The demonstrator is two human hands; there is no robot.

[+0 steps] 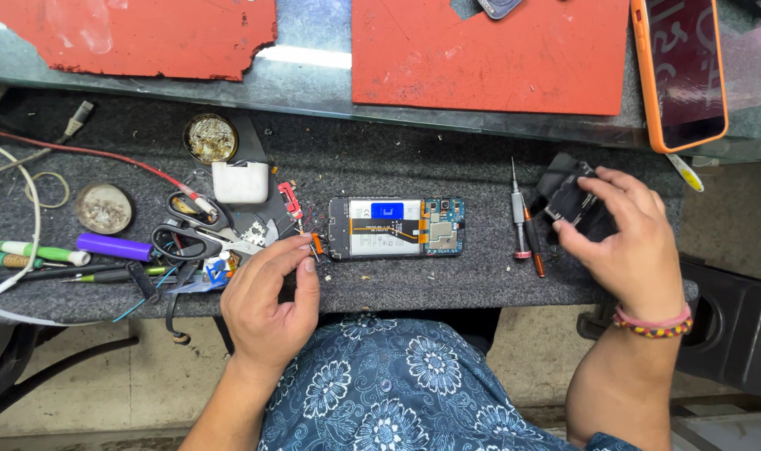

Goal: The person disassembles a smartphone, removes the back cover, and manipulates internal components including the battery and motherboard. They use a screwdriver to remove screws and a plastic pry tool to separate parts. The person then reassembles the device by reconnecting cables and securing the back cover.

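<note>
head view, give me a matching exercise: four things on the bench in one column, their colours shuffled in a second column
Things:
1. marker pen
2. phone case
3. earbud case
4. mat

Colours:
A. white
B. red
C. purple
D. orange

Pairs: 1-C, 2-D, 3-A, 4-B

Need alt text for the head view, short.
An opened phone lies on a grey mat; the left hand pinches a small tool at its left end, while the right hand grips a black part. Scissors lie left.
</note>
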